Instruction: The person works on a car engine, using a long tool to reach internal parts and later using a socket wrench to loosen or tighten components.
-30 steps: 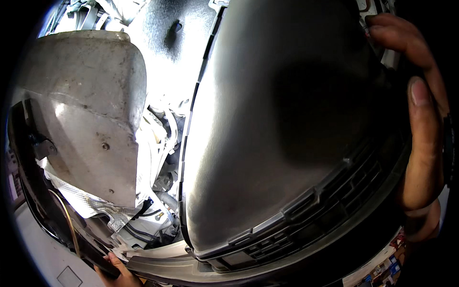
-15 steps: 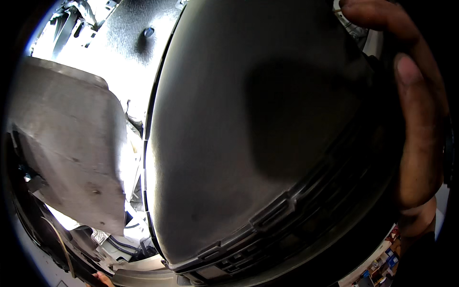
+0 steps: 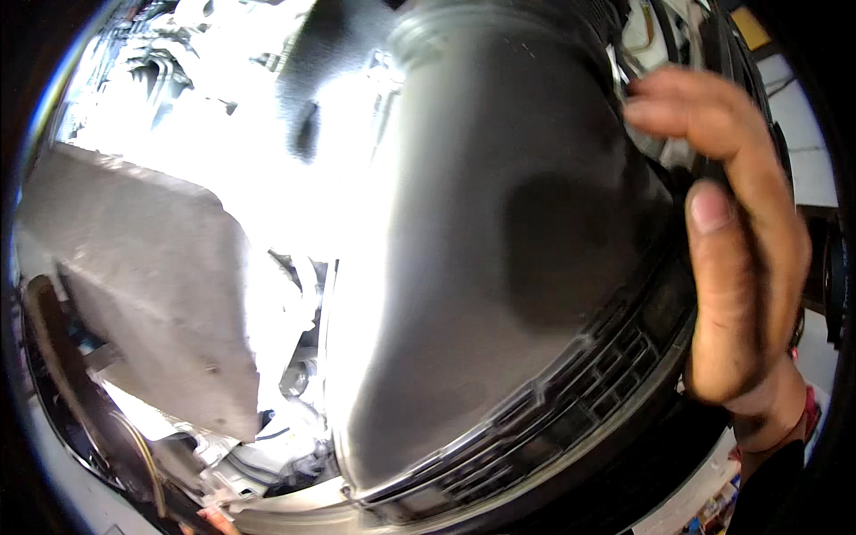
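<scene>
A large, smooth, dark plastic car panel (image 3: 464,294) fills the middle of the head view, with a latticed edge (image 3: 526,419) curving along its lower right side. At the panel's right edge is my right hand (image 3: 740,259); its fingers curl around that edge, and the thumb lies apart from the index finger on the near side. Far down on the left, only a few fingertips of my left hand (image 3: 217,522) show, bent over the pale curved rim (image 3: 267,515). The rest of that hand is out of sight.
Left of the panel hangs a dull grey metal shield (image 3: 160,276), with a dark curved strip (image 3: 80,392) below it. Brightly lit car parts and hoses (image 3: 294,455) lie between shield and panel, partly washed out by glare. Shelves with small items (image 3: 718,513) show at lower right.
The view has shifted, so the panel sits further right and lower. My right hand appears further left and more brightly lit, still at the panel's edge. The left fingertips stay near the rim.
</scene>
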